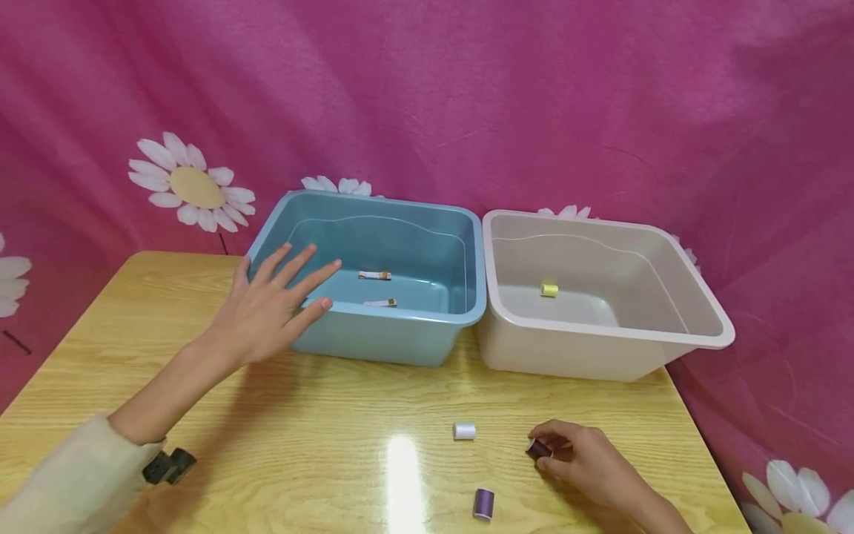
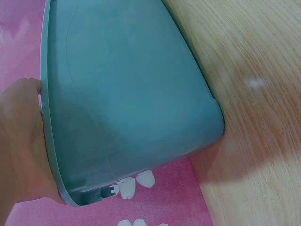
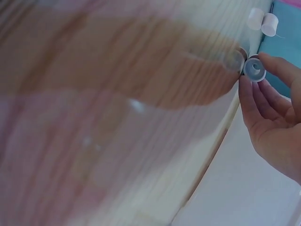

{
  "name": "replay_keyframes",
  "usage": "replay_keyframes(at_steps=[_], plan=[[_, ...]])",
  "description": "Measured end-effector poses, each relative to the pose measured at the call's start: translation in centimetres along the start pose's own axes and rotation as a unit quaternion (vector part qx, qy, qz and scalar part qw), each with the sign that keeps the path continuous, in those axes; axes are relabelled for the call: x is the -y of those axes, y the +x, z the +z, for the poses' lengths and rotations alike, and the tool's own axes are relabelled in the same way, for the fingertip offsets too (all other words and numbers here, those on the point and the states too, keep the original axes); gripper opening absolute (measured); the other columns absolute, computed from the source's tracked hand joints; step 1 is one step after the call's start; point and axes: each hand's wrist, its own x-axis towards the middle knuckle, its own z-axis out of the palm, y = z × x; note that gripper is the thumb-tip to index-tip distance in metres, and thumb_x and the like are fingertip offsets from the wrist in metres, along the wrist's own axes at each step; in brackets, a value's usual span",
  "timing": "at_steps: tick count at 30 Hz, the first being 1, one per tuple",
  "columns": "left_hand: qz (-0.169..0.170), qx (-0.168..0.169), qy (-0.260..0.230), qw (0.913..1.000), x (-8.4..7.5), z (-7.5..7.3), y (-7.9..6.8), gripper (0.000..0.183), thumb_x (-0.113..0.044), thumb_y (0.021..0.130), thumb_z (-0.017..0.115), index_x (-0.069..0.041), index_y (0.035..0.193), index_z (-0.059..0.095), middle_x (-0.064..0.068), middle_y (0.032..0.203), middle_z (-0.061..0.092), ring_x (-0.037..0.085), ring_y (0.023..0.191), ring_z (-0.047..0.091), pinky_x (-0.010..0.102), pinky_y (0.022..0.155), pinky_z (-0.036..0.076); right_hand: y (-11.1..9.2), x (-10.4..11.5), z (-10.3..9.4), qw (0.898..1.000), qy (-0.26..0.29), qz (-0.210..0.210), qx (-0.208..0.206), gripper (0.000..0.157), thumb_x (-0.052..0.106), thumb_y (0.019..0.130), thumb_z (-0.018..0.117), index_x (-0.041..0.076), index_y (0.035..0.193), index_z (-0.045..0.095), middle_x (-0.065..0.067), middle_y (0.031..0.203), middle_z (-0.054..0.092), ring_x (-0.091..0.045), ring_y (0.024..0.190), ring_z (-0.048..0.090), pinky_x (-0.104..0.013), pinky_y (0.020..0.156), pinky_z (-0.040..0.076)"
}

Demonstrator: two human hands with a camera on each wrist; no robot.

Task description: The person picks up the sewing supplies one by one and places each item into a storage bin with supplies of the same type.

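My right hand (image 1: 594, 463) pinches a dark maroon spool of thread (image 1: 537, 449) between fingers and thumb, at the tabletop. The right wrist view shows the pale end of this spool (image 3: 254, 70) in the fingertips. To its left lie a white thread spool (image 1: 464, 431) and, nearer me, a purple thread spool (image 1: 483, 504). My left hand (image 1: 267, 311) spreads its fingers over the front left of the blue bin (image 1: 394, 311). In the left wrist view that hand (image 2: 21, 146) is at the bin's rim; whether it presses there I cannot tell.
Two small whitish items with brownish ends, one of them a strip (image 1: 375, 275), lie inside the blue bin. Beside it stands a beige bin (image 1: 600, 326) holding a yellow thread spool (image 1: 549, 290). A pink daisy-patterned cloth (image 1: 427, 96) hangs behind the wooden table (image 1: 320, 430).
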Motion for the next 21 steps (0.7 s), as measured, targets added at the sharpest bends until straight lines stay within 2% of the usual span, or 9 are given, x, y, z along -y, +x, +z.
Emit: replay_keyframes(at_steps=[4,11,17,21], plan=[[0.002,0.001,0.000,1.0000,-0.1,0.1,0.2,0.060,-0.053,0.104,0.041,-0.030,0.158,0.031,0.011,0.163,0.023,0.042,0.147,0.015,0.079,0.103,0.010,-0.1,-0.1,0.0,1.000,0.001,-0.002,-0.011,0.023,0.004,0.086,0.076,0.004,0.108,0.070,-0.002,0.098,0.071,-0.008,0.085,0.066,-0.025,0.074,0.057],[0.003,0.001,-0.003,1.0000,-0.2,0.2,0.4,0.060,-0.053,0.104,0.041,-0.030,0.158,0.031,0.011,0.163,0.023,0.042,0.147,0.015,0.079,0.103,0.009,-0.3,0.5,-0.4,0.999,-0.016,-0.030,-0.022,0.023,0.001,0.086,0.075,0.005,0.108,0.071,-0.001,0.103,0.071,-0.008,0.089,0.067,-0.027,0.076,0.057],[-0.002,-0.002,-0.004,1.0000,0.0,0.1,0.1,0.060,-0.053,0.103,0.043,-0.030,0.158,0.031,0.011,0.163,0.023,0.041,0.147,0.016,0.079,0.103,0.010,0.1,2.2,-2.0,0.989,-0.052,-0.117,-0.069,0.028,-0.008,0.081,0.075,0.004,0.107,0.072,0.002,0.100,0.072,-0.009,0.086,0.067,-0.036,0.074,0.059],[0.003,-0.004,0.001,1.0000,0.0,0.1,0.1,0.060,-0.052,0.104,0.042,-0.030,0.158,0.031,0.012,0.163,0.024,0.042,0.147,0.016,0.080,0.102,0.011,0.1,3.8,-3.7,0.985,-0.060,-0.132,-0.092,0.032,-0.006,0.081,0.077,0.009,0.109,0.072,0.007,0.100,0.072,-0.009,0.088,0.068,-0.035,0.076,0.058]])
